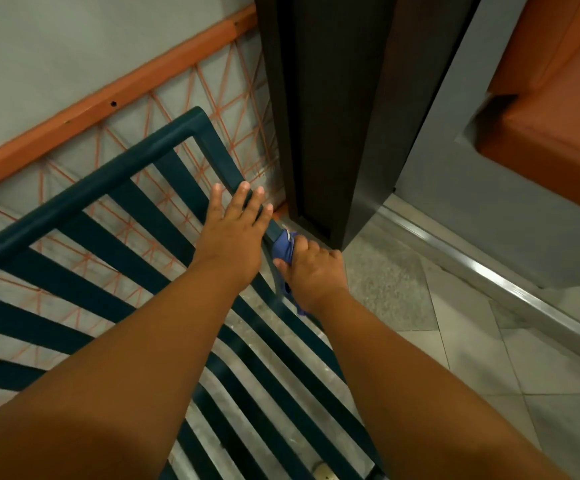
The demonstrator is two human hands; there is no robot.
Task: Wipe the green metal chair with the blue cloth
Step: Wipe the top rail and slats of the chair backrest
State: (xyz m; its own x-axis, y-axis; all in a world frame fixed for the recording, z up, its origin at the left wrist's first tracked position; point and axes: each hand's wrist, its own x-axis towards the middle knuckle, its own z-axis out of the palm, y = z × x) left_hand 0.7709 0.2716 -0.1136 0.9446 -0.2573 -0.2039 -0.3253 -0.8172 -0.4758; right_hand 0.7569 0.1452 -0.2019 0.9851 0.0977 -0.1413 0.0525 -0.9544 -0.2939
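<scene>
From the head camera, looking steeply down, a dark green metal chair with a tubular frame and flat parallel slats (115,174) is filling the lower left of the view, its back standing close to a pale grey wall panel crossed by thin orange lines (212,109) and topped by an orange rail (108,98). The left hand (233,230) is lying flat on the chair's right side rail, its fingers straight and spread apart, with the fingertips (244,186) reaching over the rail's upper part near the corner of the back; it is pressing or resting there rather than gripping. Just beside it, lower along the same rail, the right hand (311,271) is closing its curled fingers and thumb round a bunched blue cloth (283,245), clamping the cloth against the rail so that the fabric is wrapping the metal; a small tail of the cloth is showing below the wrist. The two hands are sitting near each other but not touching. Both bare forearms are stretching in from the bottom edge. Right of the chair, a dark brown rectangular post (333,116) is rising from a speckled grey tiled floor (454,341), which is also showing through the gaps between the seat slats. Further right, a grey metal partition with a shiny base strip (489,271) is running diagonally, and an orange padded seat (551,98) is occupying the upper right corner
</scene>
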